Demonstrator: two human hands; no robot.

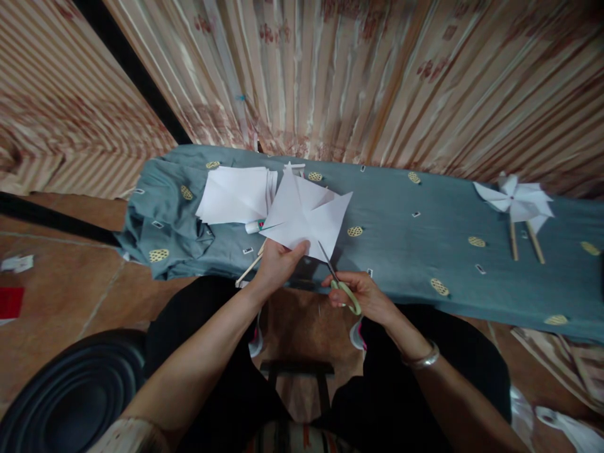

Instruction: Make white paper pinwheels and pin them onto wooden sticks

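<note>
My left hand (pixel 279 263) pinches the near edge of a white square sheet of paper (pixel 309 211), thumb on top. Slits run into the sheet from its corners. My right hand (pixel 361 292) is closed around the green handles of a pair of scissors (pixel 346 294), whose blades lie at the sheet's near right corner. To the left of the sheet sits a stack of white paper (pixel 236 195). A glue stick (pixel 253 226) lies between that stack and the sheet. Thin wooden sticks (pixel 248 270) poke out beside my left hand.
Paper pinwheels (pixel 512 198) on wooden sticks lie at the right of the bench, which a green patterned cloth (pixel 396 251) covers. A pleated curtain (pixel 302 82) hangs behind. At the lower left is a black round ridged object (pixel 75 396), and a red item (pixel 10 302) lies on the floor.
</note>
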